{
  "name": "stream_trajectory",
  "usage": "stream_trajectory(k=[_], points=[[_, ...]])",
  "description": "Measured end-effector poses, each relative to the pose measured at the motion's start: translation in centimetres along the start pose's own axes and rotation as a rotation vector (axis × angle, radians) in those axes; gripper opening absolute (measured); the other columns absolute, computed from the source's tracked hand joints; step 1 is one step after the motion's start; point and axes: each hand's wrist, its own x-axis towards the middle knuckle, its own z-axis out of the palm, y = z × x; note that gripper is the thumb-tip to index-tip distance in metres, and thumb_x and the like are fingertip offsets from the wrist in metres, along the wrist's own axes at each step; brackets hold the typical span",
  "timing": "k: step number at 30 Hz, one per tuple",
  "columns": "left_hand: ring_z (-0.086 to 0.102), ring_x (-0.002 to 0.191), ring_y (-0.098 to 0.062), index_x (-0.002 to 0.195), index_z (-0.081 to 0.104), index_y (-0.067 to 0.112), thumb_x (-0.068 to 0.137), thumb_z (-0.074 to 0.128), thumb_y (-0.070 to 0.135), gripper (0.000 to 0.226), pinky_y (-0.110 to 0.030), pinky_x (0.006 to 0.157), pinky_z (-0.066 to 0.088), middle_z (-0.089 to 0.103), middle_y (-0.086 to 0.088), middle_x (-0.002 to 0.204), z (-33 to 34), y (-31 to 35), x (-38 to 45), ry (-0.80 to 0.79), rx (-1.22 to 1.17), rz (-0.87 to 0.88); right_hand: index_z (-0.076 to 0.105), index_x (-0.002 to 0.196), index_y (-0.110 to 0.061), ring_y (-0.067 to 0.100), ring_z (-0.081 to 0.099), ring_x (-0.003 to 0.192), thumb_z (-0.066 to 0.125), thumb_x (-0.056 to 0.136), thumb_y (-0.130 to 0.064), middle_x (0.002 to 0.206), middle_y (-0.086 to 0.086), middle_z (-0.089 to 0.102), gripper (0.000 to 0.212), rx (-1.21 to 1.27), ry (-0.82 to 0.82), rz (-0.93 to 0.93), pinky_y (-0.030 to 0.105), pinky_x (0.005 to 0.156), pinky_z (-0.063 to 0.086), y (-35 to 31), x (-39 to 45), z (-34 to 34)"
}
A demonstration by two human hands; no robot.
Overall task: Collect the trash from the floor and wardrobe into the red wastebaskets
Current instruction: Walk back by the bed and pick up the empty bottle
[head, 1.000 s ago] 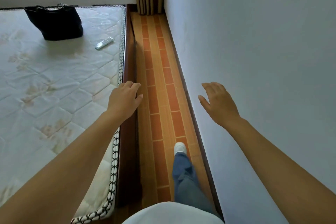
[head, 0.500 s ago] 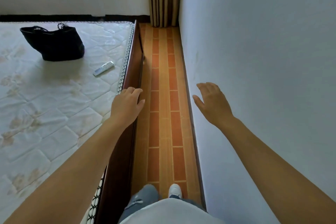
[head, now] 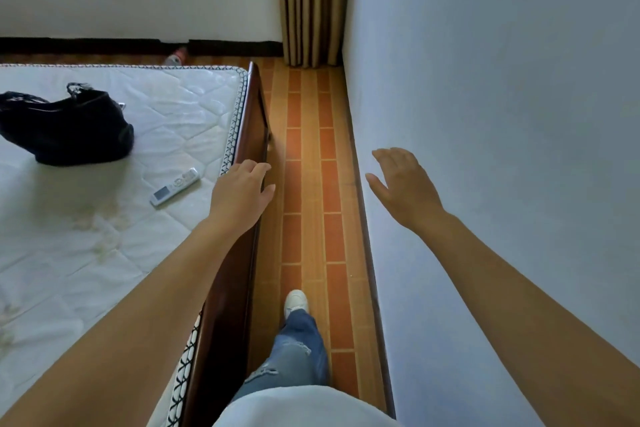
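Narrow tiled floor (head: pixel 308 184) between bed frame (head: pixel 254 128) and wall (head: pixel 485 114), left hand (head: pixel 240 194) loosely curled over the frame, right hand (head: pixel 403 187) spread near the wall, black bag (head: pixel 69 128) and remote (head: pixel 175 186) on mattress (head: pixel 104 236), curtain (head: pixel 313 3) ahead, white shoe (head: pixel 295 302) stepping forward

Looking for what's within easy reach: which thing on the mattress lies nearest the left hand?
The white remote; it lies just beside the left hand, while the black bag sits farther away.

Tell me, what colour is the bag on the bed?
The bag is black, seen clearly in the head view.
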Motion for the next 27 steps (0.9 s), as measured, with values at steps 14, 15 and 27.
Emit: stream_trajectory(k=[14, 15, 27], points=[[0.055, 0.108, -0.033, 0.130, 0.049, 0.007, 0.091, 0.054, 0.023, 0.042, -0.042, 0.085, 0.046, 0.060, -0.014, 0.119, -1.0, -7.7, 26.7, 0.000, 0.053, 0.082, 0.041, 0.134, -0.008, 0.027, 0.038, 0.132, 0.043, 0.094, -0.031, 0.139, 0.011, 0.047, 0.046, 0.040, 0.034, 0.051, 0.036, 0.109, 0.031, 3.6, 25.2, -0.2], [0.055, 0.108, -0.033, 0.130, 0.049, 0.007, 0.091, 0.054, 0.023, 0.042, -0.042, 0.084, 0.046, 0.060, -0.014, 0.119, -1.0, -8.0, 28.2, -0.002, 0.054, 0.074, 0.041, 0.134, -0.008, 0.027, 0.038, 0.132, 0.043, 0.094, -0.031, 0.139, 0.011, 0.047, 0.046, 0.040, 0.034, 0.054, 0.036, 0.108, 0.031, 4.1, 26.9, -0.1], [0.055, 0.108, -0.033, 0.130, 0.050, 0.008, 0.090, 0.056, 0.022, 0.043, -0.041, 0.084, 0.045, 0.059, -0.014, 0.120, 0.4, -10.0, 51.1, 0.021, 0.072, -0.041, 0.040, 0.135, -0.010, 0.024, 0.036, 0.132, 0.041, 0.095, -0.031, 0.138, 0.009, 0.047, 0.045, 0.146, -0.002, 0.000, 0.036, 0.108, 0.031, 9.3, 53.0, 0.7]])
